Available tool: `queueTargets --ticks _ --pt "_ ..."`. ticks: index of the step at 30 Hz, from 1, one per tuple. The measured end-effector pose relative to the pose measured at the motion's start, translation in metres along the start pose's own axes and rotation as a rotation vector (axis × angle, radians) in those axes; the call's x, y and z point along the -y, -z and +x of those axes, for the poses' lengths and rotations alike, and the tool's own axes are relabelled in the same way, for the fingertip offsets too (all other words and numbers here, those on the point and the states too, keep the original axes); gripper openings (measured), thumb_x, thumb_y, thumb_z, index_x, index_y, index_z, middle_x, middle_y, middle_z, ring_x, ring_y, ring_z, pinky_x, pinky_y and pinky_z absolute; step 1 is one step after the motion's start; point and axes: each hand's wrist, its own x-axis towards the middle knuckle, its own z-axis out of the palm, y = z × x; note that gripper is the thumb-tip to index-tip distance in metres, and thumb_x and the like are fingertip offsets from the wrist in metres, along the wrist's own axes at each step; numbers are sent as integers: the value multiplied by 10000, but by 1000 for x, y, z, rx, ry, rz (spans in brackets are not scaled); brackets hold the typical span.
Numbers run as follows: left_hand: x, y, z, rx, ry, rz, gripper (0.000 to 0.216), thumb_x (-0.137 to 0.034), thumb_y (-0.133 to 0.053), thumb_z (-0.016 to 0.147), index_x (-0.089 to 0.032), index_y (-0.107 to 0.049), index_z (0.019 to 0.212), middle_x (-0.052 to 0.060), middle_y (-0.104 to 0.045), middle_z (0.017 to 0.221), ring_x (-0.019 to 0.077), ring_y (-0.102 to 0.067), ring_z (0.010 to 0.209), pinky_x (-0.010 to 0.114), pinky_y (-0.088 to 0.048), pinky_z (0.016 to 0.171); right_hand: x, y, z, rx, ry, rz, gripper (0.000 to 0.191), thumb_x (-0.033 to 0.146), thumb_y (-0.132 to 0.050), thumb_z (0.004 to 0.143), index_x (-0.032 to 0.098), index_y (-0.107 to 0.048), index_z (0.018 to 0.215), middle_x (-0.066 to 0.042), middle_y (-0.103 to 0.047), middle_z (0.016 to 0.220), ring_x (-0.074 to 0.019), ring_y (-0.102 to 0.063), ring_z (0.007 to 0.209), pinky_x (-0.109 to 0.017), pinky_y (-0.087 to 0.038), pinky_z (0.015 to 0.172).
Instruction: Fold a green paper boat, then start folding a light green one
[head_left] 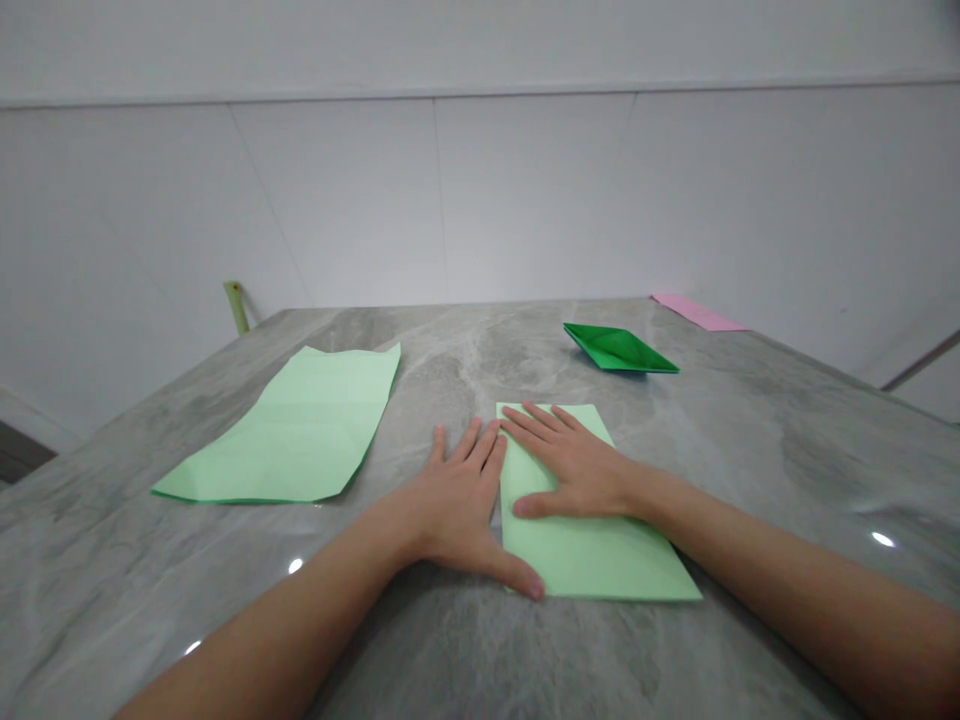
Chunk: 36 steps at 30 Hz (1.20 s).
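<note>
A light green sheet of paper (pixel 600 560), apparently folded, lies flat on the table in front of me. My right hand (pixel 574 465) rests on its upper part with the fingers spread and pointing to the left. Along the paper's left edge, my left hand (pixel 469 510) lies open on the tabletop. Its thumb reaches over the paper's lower left corner, and its fingertips touch or nearly touch the left edge near the top. Parts of the sheet are hidden under the right hand and wrist.
A second light green sheet (pixel 292 430), creased and with raised edges, lies at the left. Farther back on the right is a dark green folded paper boat (pixel 621 348). Pink paper (pixel 699 312) lies at the far right edge of the grey marbled table (pixel 450 650). A white wall stands behind.
</note>
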Motion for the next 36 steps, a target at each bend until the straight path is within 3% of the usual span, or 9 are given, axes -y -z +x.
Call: queueTargets --ticks 6,9,13,16,19,23,26,31,36 --pt "-1 6 1 -6 39 -10 1047 -801 -373 825 -121 -69 1561 201 -16 1604 401 19 1479 711 -12 1104 0 4 -2 -19 29 53 1012 763 -512 787 116 -274 1527 -191 -259 1579 -356 -212 1465 -578 -170 1174" --pt "1 6 1 -21 16 6 1091 -823 -401 794 -146 -25 1563 163 -9 1612 394 12 1482 725 6 1096 -1 6 -11 -26 33 72 949 716 -511 827 92 -310 1513 -217 -270 1569 -350 -222 1464 -555 -183 1178" --pt "5 2 2 -31 5 4 1120 -860 -399 755 -178 -36 1565 141 -5 1614 389 4 1484 718 46 1097 -7 6 -25 60 77 58 1100 787 -542 745 130 -184 1551 -208 -114 1607 -387 -65 1483 -611 -98 1172" --pt "7 1 3 -47 1 8 1105 -847 -426 757 -193 -54 1566 131 -10 1616 409 22 1478 728 50 1088 -11 4 -24 66 59 28 1084 799 -518 751 175 -152 1559 -194 -97 1614 -391 -43 1483 -633 -90 1159" --pt "12 2 5 -89 45 18 1004 -788 -448 804 -216 -124 1562 114 -63 1621 426 0 1474 754 41 1070 -11 2 -14 -27 -79 -72 982 793 -449 799 182 -249 1542 -199 -169 1606 -403 -69 1479 -654 -89 1144" --pt "17 3 6 -116 75 13 865 -697 -436 878 -239 -156 1556 89 -98 1622 431 -22 1473 787 4 1047 -5 -2 -7 -228 -487 -243 868 675 -430 886 67 -337 1498 -290 -211 1568 -459 -121 1457 -672 -143 1116" --pt "17 4 6 -92 34 41 758 -605 -422 928 -223 -207 1546 85 -90 1622 414 -10 1478 779 19 1053 -4 -6 -9 -182 -642 -233 806 602 -364 938 10 -331 1484 -323 -247 1542 -441 -213 1442 -602 -231 1119" --pt "13 8 5 -75 24 27 740 -570 -432 940 -181 -236 1538 98 -91 1620 434 12 1469 789 18 1045 -13 -12 -11 -65 -615 -142 815 634 -247 952 31 -325 1495 -285 -261 1553 -411 -187 1458 -585 -203 1146" --pt "13 8 4 -48 -209 -70 523 -343 -445 979 -260 -349 1486 34 -230 1600 340 -96 1489 775 -5 1066 -24 -5 -7 -81 -399 -38 718 565 -351 952 98 -356 1498 -214 -272 1571 -375 -199 1462 -573 -217 1161"
